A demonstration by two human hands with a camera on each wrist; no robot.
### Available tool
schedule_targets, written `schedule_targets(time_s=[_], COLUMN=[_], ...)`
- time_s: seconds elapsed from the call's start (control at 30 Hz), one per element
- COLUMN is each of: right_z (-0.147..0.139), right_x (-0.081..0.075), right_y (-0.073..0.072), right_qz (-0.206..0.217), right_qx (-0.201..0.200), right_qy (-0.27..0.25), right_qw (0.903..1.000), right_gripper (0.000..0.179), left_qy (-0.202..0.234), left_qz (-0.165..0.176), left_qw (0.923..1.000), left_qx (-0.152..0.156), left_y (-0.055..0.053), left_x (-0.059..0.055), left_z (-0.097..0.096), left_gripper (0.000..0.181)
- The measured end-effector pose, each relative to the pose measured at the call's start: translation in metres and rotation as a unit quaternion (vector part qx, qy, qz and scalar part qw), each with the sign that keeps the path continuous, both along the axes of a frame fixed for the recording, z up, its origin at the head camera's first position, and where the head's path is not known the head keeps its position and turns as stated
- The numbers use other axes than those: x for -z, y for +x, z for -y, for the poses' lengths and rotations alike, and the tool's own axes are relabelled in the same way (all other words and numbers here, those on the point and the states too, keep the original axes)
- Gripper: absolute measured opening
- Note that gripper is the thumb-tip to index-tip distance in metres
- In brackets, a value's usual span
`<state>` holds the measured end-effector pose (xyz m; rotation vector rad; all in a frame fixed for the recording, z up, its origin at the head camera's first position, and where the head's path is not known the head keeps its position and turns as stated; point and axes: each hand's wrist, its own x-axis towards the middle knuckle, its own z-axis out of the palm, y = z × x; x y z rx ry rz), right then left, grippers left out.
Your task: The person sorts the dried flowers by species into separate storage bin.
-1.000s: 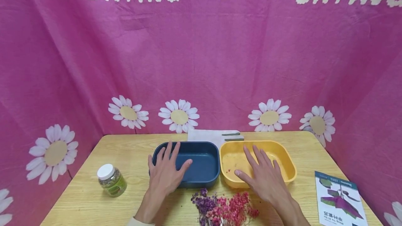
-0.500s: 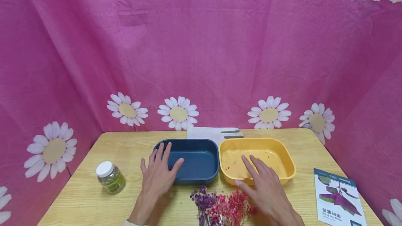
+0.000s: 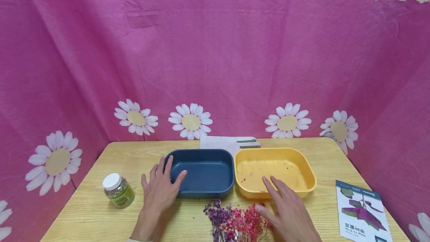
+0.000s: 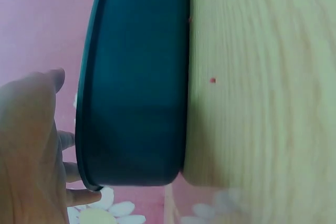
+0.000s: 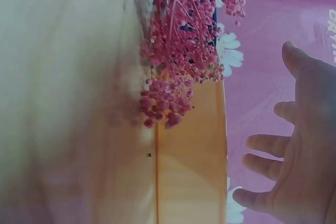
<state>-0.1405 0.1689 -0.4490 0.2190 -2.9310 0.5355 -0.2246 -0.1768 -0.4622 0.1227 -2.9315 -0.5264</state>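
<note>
My left hand (image 3: 162,189) hovers with spread fingers at the left end of a dark blue basin (image 3: 205,173), its fingertips overlapping the rim in the head view. My right hand (image 3: 285,210) is spread over the front side of a yellow basin (image 3: 275,169), holding nothing. Small bits lie inside the yellow basin. Between the hands, at the front, are dried purple flowers (image 3: 219,216) and dried pink flowers (image 3: 246,221); the right thumb overlaps the pink ones. In the right wrist view the pink flowers (image 5: 181,40) stand before the yellow basin.
A white-lidded jar (image 3: 118,190) stands at the left of the wooden table (image 3: 90,212). On the right lies a seed packet (image 3: 362,212) with a plant picture. A white sheet (image 3: 228,143) with green marks is behind the basins. Pink crumbs dot the wood.
Both hands have drawn back toward the person, the left also moving leftward off the blue basin's interior, the right off the yellow basin's. The basins and flowers stay in place.
</note>
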Motion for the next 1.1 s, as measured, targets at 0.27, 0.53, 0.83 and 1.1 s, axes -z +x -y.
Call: schedule_targets(time_s=[0.27, 0.53, 0.83, 1.1], right_z=[0.005, 0.007, 0.007, 0.004], right_x=[0.001, 0.006, 0.015, 0.024], right_y=[0.012, 0.025, 0.035, 0.036], right_qz=[0.047, 0.06, 0.083, 0.129], right_qx=[0.005, 0.008, -0.03, -0.113], right_qy=[0.001, -0.03, -0.072, -0.149], right_qw=[0.9989, 0.9977, 0.9936, 0.9739], right_gripper=[0.075, 0.061, 0.036, 0.022], left_qy=[0.016, 0.032, 0.044, 0.042], left_qz=[0.031, 0.044, 0.046, 0.045], left_qw=[0.9993, 0.9984, 0.9979, 0.9981], left_qx=[-0.017, -0.013, -0.01, -0.008], left_y=[-0.004, -0.006, -0.007, -0.006], left_x=[0.004, 0.008, 0.009, 0.009], left_z=[0.008, 0.01, 0.011, 0.01], left_gripper=[0.085, 0.083, 0.081, 0.081])
